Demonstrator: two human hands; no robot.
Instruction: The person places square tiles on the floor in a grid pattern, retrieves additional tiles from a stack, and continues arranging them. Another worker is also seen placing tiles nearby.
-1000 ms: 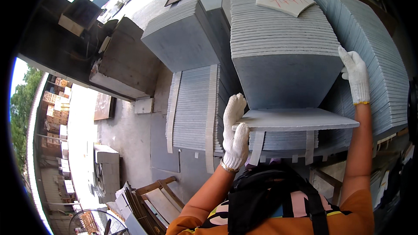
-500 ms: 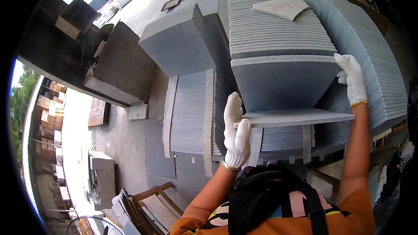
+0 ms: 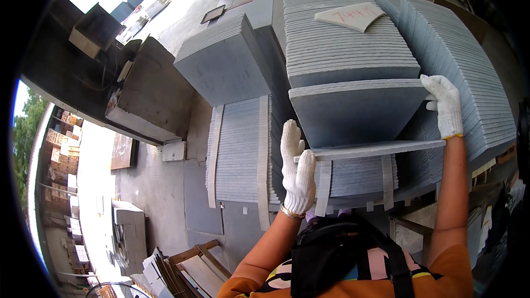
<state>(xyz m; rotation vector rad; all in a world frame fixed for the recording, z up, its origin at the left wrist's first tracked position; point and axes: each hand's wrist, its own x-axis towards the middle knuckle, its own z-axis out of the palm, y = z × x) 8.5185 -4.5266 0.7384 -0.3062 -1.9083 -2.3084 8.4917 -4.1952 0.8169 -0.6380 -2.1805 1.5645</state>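
Observation:
I hold a large grey stone slab [image 3: 356, 113] upright in front of me, its lower edge facing me. My left hand [image 3: 297, 170], in a white knit glove, grips the slab's lower left corner. My right hand [image 3: 445, 105], also gloved, holds its right edge near the top. The slab stands against a tall stack of upright grey slabs [image 3: 342, 38], which has a pale broken piece [image 3: 350, 15] lying on top.
More slab stacks stand at the right [image 3: 458, 72], the left [image 3: 226, 63] and below, strapped with pale bands [image 3: 237, 157]. A dark bin [image 3: 149, 96] sits on the concrete floor at left. Wooden frames [image 3: 193, 267] lie near my feet.
The slab and both hands have kept their grip; the view has shifted slightly, with the slab appearing a little higher and closer against the stack.

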